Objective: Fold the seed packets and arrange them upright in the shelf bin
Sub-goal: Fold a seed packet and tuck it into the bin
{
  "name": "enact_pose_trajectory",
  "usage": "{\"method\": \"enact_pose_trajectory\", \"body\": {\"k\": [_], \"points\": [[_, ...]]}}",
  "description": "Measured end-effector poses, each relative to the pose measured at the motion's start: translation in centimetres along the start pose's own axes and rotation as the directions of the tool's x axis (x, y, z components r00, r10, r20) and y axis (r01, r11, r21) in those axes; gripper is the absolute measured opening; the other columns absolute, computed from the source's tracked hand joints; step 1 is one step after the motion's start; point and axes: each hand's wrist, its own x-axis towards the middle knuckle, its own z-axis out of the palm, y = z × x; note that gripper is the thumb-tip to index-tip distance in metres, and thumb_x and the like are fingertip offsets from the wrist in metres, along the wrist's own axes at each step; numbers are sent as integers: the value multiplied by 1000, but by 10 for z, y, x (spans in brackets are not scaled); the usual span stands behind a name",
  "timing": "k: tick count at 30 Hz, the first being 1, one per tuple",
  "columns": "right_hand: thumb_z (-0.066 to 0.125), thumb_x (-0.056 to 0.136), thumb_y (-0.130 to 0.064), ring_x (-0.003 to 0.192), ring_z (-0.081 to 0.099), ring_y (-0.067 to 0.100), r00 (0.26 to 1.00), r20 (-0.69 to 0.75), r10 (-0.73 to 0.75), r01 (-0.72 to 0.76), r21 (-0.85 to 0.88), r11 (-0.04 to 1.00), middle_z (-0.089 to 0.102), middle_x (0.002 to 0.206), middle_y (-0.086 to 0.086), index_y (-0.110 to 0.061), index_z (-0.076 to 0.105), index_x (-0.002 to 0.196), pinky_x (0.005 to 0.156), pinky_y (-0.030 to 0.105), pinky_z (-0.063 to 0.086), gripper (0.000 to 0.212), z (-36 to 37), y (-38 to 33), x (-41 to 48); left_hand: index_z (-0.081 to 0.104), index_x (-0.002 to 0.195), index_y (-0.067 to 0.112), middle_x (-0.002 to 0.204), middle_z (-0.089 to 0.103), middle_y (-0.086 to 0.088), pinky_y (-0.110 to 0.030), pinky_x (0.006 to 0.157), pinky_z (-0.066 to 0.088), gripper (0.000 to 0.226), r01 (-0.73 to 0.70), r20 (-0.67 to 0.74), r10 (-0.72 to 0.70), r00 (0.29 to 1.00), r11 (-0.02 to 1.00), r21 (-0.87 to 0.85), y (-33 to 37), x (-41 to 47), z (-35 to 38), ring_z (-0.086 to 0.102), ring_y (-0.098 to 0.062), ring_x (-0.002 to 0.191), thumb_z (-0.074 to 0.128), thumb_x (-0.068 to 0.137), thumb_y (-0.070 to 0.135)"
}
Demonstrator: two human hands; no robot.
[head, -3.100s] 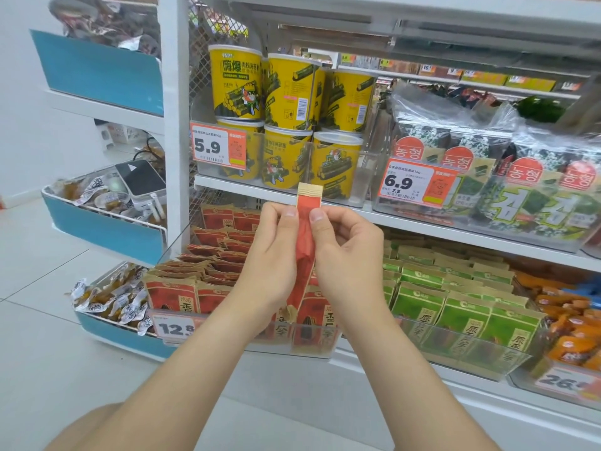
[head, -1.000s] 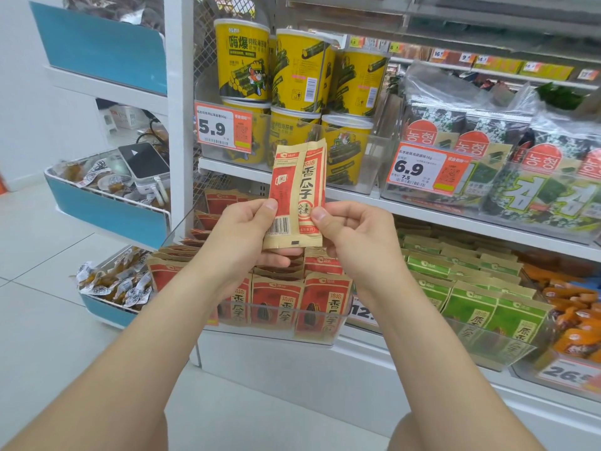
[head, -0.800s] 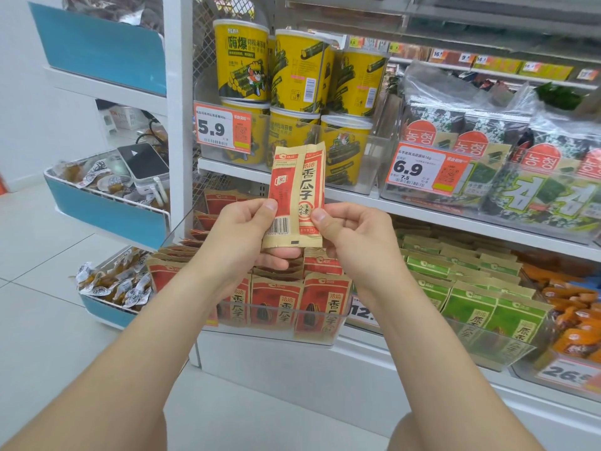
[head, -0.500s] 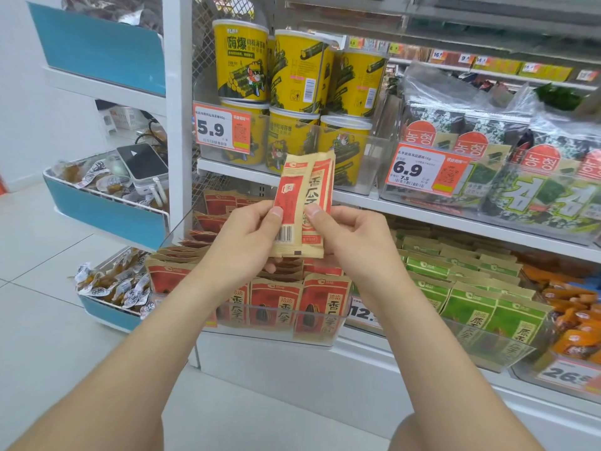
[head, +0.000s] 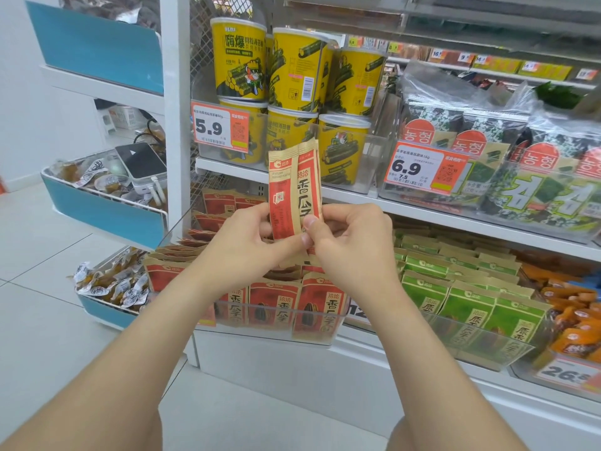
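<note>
Both hands pinch one red-and-tan seed packet (head: pixel 294 187), folded lengthwise and held upright above the clear shelf bin (head: pixel 338 323): left hand (head: pixel 240 245) at its lower left edge, right hand (head: pixel 351 245) at its lower right; other packets (head: pixel 274 304) stand in the bin

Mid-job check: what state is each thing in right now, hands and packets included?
held seed packet, folded lengthwise, held upright
left hand, pinching its lower left edge
right hand, pinching its lower right edge
shelf bin, partly filled
binned packets, front row upright
</note>
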Motion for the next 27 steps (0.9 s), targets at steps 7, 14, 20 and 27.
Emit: {"method": "enact_pose_trajectory", "body": {"k": [7,14,20,27], "points": [[77,97,-37,62,70,5,999,-12,-34,33,-11,999,72,60,-15,-31,84,89,73,30,57,13,-3,-2,-1,55,143,37,105,83,2,-45,89,66,41,127,128,-115,985,988,-89,2,-2,-3,79,-14,104,67,106,26],[76,97,-42,65,74,17,998,-44,-39,42,64,997,75,65,-7,-30,84,87,66,38,61,18,-2,-5,-1,60,142,27,113,82,-7,-51,95,63,32,179,155,-145,977,955,-235,2,-2,-4,81,-29,103,53,112,21],[70,101,-48,69,74,11,1000,2,14,-14,26,1000,76,67,-10,-27,85,83,71,37,63,31,-3,-2,0,57,141,31,111,83,-5,-50,97,63,38,179,213,-139,967,967,-181,3,-4,-5,80,-22,106,68,105,32],[73,99,-44,63,69,14,998,-22,-54,54,-15,998,73,62,-9,-26,84,80,78,40,58,29,-2,-1,-2,56,142,27,105,83,-6,-48,93,65,36,177,186,-148,971,972,-153,2,-2,1,81,-23,100,61,108,16]]}}
